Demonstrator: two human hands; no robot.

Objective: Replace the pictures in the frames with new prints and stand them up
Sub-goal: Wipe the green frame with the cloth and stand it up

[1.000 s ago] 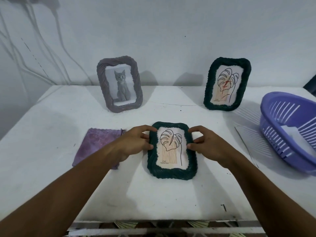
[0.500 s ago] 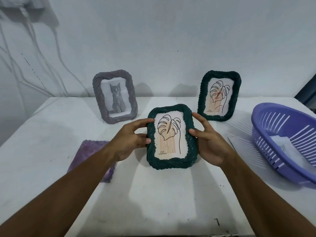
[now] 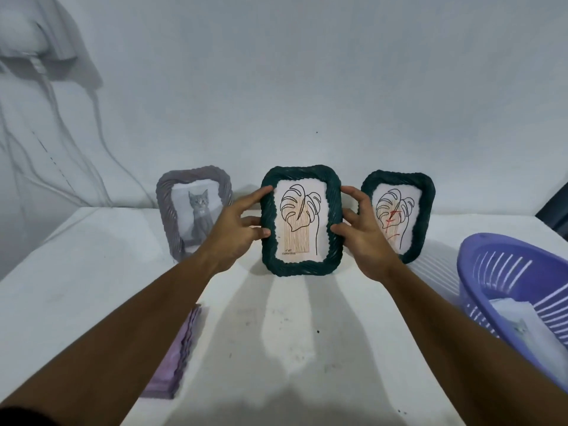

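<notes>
Cloth: purple, near left on the table, idle.
Grey frame: far left, upright, cat print.
Left hand: fingers pinching middle green frame edge, steadying it upright, I'd guess.
Right hand: same, opposite edge.
Second green frame: far right, standing.
Basket: right, paper inside, maybe prints.
</notes>
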